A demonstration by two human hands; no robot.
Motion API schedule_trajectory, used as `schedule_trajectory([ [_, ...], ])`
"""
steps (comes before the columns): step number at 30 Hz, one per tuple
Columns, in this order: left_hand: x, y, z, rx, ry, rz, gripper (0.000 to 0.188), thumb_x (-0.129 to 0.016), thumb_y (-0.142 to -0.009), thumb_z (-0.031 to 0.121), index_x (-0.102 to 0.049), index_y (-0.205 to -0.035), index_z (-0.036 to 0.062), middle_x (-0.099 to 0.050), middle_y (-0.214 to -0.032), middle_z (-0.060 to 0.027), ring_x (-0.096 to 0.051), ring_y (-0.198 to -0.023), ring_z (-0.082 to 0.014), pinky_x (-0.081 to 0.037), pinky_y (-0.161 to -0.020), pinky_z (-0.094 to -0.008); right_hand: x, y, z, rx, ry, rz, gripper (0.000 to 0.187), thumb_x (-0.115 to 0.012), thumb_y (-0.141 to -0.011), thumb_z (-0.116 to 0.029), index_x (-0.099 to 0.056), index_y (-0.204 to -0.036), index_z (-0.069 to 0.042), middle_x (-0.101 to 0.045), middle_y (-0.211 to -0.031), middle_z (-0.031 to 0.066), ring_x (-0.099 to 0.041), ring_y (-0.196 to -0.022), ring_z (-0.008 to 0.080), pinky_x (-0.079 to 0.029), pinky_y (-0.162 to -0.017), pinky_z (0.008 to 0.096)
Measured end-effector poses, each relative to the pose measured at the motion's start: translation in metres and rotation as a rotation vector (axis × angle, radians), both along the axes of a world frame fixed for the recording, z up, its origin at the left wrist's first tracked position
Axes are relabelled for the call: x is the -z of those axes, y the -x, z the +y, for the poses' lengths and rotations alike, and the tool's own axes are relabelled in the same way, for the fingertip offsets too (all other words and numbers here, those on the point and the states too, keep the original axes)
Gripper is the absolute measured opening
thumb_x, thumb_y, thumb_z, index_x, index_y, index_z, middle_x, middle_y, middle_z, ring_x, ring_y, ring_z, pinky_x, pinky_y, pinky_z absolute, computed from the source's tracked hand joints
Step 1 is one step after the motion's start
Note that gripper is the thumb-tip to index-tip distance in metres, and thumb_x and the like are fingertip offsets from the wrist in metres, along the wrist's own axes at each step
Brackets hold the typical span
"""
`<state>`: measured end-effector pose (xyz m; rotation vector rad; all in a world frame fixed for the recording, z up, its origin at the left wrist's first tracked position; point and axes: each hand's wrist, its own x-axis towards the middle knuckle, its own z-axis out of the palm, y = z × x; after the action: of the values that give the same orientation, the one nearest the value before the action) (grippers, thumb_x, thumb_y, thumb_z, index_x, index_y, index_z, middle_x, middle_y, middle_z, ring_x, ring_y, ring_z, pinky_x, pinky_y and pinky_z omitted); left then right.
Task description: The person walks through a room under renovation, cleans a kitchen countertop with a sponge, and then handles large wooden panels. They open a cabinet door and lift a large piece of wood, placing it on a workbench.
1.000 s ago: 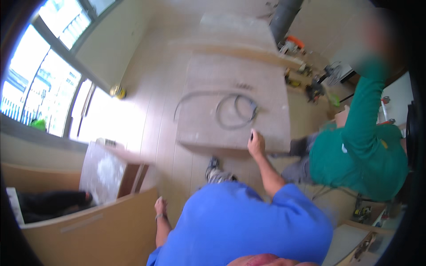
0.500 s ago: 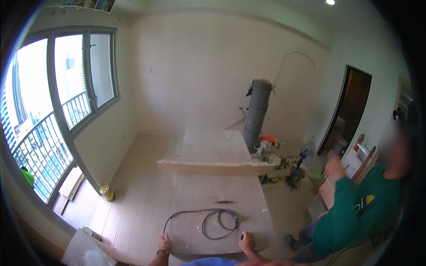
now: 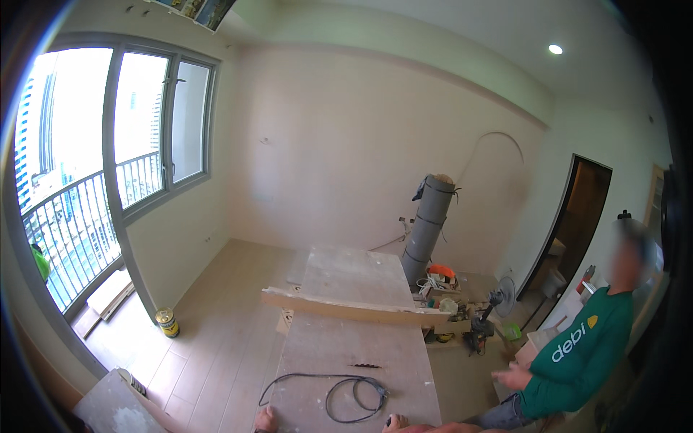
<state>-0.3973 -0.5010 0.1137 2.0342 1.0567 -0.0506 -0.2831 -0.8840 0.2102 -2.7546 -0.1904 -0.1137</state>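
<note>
A worn wooden worktable stands in front of me, with a dark saw blade showing through a slot in its top. On it lies a black power cord, coiled at the right and running left to the edge. My left hand is closed at the table's near left corner, beside the cord; what its fingers grip is hidden. My right hand rests at the near edge, closed around a small black thing, mostly covered by the fingers. The lower picture edge cuts off both hands.
A long wooden fence board crosses the table. A person in a green shirt stands at the right. Beyond are a fan, a tall grey roll and assorted tools. A yellow can stands on the floor near the balcony window.
My view has tilted up, so the table and my hands sit lower in the picture. The person at the right has lowered a raised hand to waist height and leans less toward me.
</note>
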Motion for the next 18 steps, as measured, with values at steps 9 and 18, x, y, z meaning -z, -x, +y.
schedule_trajectory([
  [9, -0.003, 0.005, -0.008, 0.002, -0.011, -0.06, 0.052, -0.022, -0.091, 0.042, -0.055, -0.108, 0.0055, -0.057, -0.108, -0.0211, -0.053, -0.101, -0.0379, -0.041, -0.086, -0.0461, 0.015, -0.001, -0.005, 0.003, 0.0, -0.08, 0.025, -0.057, -0.074, -0.016, -0.058, -0.097, -0.008, -0.057, -0.094, 0.0179, -0.052, -0.093, 0.0366, -0.042, -0.08, 0.0463],
  [18, 0.009, 0.006, 0.006, 0.047, -0.07, -0.094, 0.053, -0.027, -0.091, 0.043, -0.055, -0.107, 0.0019, -0.057, -0.107, -0.0227, -0.052, -0.103, -0.0396, -0.039, -0.089, -0.0463, 0.041, -0.016, -0.003, -0.085, 0.005, -0.142, 0.024, -0.065, -0.064, -0.011, -0.059, -0.087, -0.006, -0.056, -0.09, 0.0169, -0.051, -0.092, 0.0346, -0.042, -0.079, 0.0453],
])
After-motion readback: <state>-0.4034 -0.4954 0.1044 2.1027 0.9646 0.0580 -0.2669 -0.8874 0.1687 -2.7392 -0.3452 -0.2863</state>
